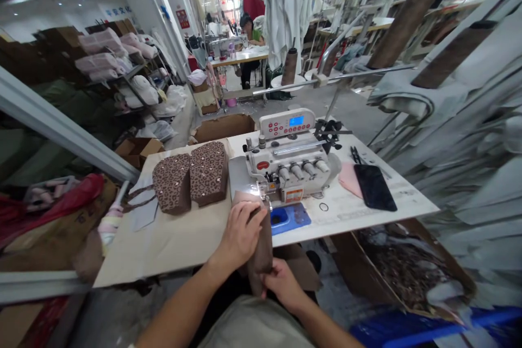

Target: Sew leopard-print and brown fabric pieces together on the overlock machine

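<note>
A strip of plain brown fabric (263, 247) runs from the needle area of a white overlock sewing machine (291, 160) down over the table's front edge. My left hand (240, 231) is on the fabric just in front of the presser foot, its fingers bent over and gripping it. Lower down, near my lap, my right hand (283, 285) pinches the hanging end between thumb and fingers. Left of the machine lie two stacks of brown leopard-print pieces (209, 173), one with a strap trailing off it. A blue plate (299, 217) is set into the tabletop beside the fabric.
On the table's right are a black phone (375, 187), pink cloth (349, 179), black snips (355, 155) and a small black ring (323, 207). Below stands a carton of brown scraps (408, 272). Thread cones (290, 67) rise behind. A person (248, 35) sits at another machine.
</note>
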The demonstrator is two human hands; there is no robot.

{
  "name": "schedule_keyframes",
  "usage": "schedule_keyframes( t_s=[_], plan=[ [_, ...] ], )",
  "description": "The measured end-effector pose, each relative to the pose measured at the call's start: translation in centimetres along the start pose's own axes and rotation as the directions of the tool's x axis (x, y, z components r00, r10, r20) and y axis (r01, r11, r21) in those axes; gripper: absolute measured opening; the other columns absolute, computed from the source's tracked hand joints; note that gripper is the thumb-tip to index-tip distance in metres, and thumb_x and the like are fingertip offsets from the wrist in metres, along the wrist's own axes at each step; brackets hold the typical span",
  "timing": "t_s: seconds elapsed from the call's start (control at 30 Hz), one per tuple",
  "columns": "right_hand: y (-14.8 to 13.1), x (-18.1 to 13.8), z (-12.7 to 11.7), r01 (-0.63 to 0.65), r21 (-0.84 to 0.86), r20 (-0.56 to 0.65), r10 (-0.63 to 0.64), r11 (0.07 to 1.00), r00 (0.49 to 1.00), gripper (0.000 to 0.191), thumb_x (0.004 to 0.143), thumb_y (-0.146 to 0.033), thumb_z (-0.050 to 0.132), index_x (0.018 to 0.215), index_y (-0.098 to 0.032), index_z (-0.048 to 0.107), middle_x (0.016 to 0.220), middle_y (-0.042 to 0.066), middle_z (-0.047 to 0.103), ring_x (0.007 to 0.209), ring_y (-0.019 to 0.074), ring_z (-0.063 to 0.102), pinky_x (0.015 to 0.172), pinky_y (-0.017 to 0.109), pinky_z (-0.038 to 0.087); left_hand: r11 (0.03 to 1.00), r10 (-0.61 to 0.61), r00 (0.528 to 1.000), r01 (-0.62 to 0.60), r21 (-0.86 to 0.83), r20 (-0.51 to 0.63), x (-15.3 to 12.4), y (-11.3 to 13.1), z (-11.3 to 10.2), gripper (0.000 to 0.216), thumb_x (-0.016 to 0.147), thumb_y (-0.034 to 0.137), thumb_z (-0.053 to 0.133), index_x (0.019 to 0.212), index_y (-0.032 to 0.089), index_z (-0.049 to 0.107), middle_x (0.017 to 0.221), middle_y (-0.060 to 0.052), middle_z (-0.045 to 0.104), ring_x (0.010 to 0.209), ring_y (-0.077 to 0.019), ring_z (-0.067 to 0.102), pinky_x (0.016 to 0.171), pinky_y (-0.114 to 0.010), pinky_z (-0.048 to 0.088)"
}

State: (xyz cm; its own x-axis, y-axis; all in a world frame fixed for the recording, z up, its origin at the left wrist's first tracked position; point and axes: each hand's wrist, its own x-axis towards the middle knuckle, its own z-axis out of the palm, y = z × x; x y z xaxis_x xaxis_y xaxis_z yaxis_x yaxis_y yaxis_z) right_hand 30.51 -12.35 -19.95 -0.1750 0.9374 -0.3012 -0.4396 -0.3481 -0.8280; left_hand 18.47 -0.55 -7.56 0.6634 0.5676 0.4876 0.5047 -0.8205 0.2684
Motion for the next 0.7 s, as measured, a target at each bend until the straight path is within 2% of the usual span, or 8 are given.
schedule_keyframes(
  t_s=[0.13, 0.3, 0.43, 0.57, 0.7],
  plan=[
    [-1.3, -0.3, -0.2, -0.004, -0.003, 0.027, 0.004, 1.000, 1.000, 0.029, 0.066, -0.038, 0.087, 0.069, -0.017, 0.067, 0.060, -0.004, 0.061, 0.046, 0.0107, 0.055, 0.045, 0.024, 0.050, 1.000, -0.022, 1.000, 0.022, -0.017, 0.007, 0.6, -0.6, -0.2, 0.044, 0.096, 0.014, 0.053, 0.139, 0.020, 0.058, 0.134, -0.016, 0.060, 0.127, -0.0317, 0.051, 0.108, -0.054, 0.048],
    [-3.9, 0.2, -0.6, -0.017, 0.006, 0.121, 0.016, 1.000, 0.993, 0.025, 0.067, -0.036, 0.085, 0.073, -0.017, 0.069, 0.058, -0.003, 0.064, 0.044, 0.0104, 0.055, 0.044, 0.023, 0.048, 1.000, -0.018, 0.999, 0.019, -0.003, 0.035, 1.5, -0.9, -1.0, 0.033, 0.096, 0.014, 0.053, 0.127, 0.020, 0.064, 0.136, -0.015, 0.059, 0.129, -0.0319, 0.050, 0.109, -0.054, 0.045],
    [-6.6, 1.8, -0.6, 0.032, 0.027, 0.163, -0.036, 0.999, 0.986, 0.019, 0.069, -0.029, 0.080, 0.075, -0.015, 0.068, 0.058, -0.002, 0.067, 0.045, 0.0115, 0.058, 0.046, 0.023, 0.048, 0.997, -0.019, 0.997, 0.014, 0.070, 0.074, 2.3, -0.9, -1.8, 0.032, 0.096, 0.010, 0.050, 0.123, 0.020, 0.067, 0.129, -0.014, 0.064, 0.119, -0.0314, 0.053, 0.100, -0.052, 0.044],
    [-9.0, 4.0, -0.2, 0.078, 0.018, 0.136, -0.080, 0.997, 0.988, 0.015, 0.068, -0.023, 0.076, 0.078, -0.016, 0.068, 0.058, -0.001, 0.070, 0.045, 0.0133, 0.062, 0.047, 0.025, 0.052, 0.996, 0.024, 0.991, -0.035, 0.081, 0.135, 2.8, -0.9, -2.4, 0.033, 0.092, 0.007, 0.052, 0.117, 0.019, 0.070, 0.116, -0.013, 0.069, 0.106, -0.0280, 0.057, 0.090, -0.046, 0.043],
    [-10.2, 5.7, 0.3, 0.220, -0.009, 0.019, -0.220, 0.976, 0.975, 0.008, 0.068, -0.022, 0.072, 0.074, -0.017, 0.070, 0.058, -0.004, 0.069, 0.045, 0.0123, 0.060, 0.049, 0.025, 0.053, 0.992, 0.088, 0.981, -0.103, 0.077, 0.172, 3.2, -1.6, -2.6, 0.030, 0.092, 0.009, 0.052, 0.113, 0.018, 0.072, 0.108, -0.013, 0.071, 0.099, -0.0259, 0.060, 0.085, -0.043, 0.042]
  ],
)
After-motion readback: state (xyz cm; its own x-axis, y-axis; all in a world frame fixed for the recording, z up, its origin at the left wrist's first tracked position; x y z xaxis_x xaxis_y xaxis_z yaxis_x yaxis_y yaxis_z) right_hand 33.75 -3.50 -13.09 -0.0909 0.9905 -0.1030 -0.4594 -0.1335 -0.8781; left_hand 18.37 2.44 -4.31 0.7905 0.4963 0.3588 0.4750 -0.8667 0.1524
